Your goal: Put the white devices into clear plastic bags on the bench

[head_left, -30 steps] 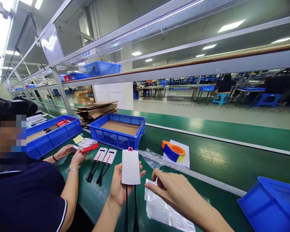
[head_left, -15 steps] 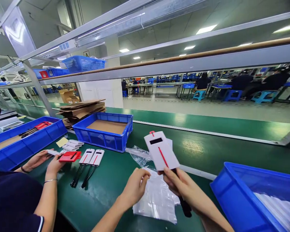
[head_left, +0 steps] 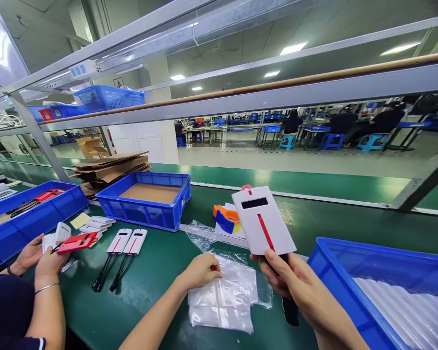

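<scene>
My right hand [head_left: 295, 277] grips a flat white device [head_left: 264, 221] by its lower end and holds it above the bench. It has a black window, a red stripe, a red loop on top and a black cable end [head_left: 289, 311] hanging below my hand. My left hand [head_left: 200, 271] is closed, its curled fingertips at the upper edge of a pile of clear plastic bags [head_left: 221, 306]. Whether a bag is pinched there is hidden. Behind the white device, an orange, blue and yellow tape dispenser [head_left: 226, 218] is partly covered.
A co-worker's hands [head_left: 45, 257] at left hold a red case [head_left: 78, 241] and white parts. Two white devices [head_left: 126, 241] with black cables lie between us. Blue bins stand behind [head_left: 142, 209] and at right [head_left: 332, 272], the latter holding clear-wrapped items. Cardboard [head_left: 113, 167] is stacked behind.
The view has swung right. My right hand has brought the white device slightly closer, uncovering the tape dispenser behind it. My left hand has lowered to the bags. The co-worker's hands moved slightly.
</scene>
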A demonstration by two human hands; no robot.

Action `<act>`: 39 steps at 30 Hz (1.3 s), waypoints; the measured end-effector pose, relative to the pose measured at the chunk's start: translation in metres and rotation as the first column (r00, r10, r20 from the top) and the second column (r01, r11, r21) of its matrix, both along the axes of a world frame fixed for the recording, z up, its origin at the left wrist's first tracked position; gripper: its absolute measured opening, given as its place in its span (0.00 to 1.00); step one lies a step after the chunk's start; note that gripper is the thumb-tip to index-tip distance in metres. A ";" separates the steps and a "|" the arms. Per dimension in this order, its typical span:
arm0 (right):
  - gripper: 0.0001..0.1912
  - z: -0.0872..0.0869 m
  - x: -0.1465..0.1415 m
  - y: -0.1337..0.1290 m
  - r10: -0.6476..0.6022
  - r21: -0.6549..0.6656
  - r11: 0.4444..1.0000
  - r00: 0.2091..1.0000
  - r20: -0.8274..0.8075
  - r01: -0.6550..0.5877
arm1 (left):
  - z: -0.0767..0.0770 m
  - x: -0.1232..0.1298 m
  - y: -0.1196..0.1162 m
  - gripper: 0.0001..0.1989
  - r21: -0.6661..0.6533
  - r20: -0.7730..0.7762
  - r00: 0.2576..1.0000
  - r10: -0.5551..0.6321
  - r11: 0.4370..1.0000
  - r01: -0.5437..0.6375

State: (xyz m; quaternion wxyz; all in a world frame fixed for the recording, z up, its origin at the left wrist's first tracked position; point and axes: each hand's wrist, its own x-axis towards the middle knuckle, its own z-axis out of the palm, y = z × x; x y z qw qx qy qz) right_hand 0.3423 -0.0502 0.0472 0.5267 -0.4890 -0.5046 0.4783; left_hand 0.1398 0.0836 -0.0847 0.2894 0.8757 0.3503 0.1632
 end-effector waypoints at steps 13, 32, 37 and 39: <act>0.32 -0.004 0.003 0.003 -0.011 0.011 1.000 0.994 0.112 0.010 | 0.035 -0.030 -0.054 0.13 -0.115 0.324 0.944 0.058 0.993 -0.022; 0.20 -0.026 -0.061 0.022 0.190 -0.075 0.981 0.969 0.156 -0.180 | 0.110 -0.069 -0.091 0.13 -0.325 0.373 0.832 0.410 0.898 -0.297; 0.21 -0.039 -0.065 0.023 0.131 -0.025 0.991 0.979 0.157 -0.129 | 0.090 -0.068 -0.097 0.05 0.061 0.511 0.717 0.474 0.812 -0.581; 0.21 -0.047 -0.066 0.026 0.068 -0.025 0.998 0.983 0.168 -0.065 | 0.079 -0.063 -0.103 0.04 0.275 0.610 0.690 0.391 0.712 -0.646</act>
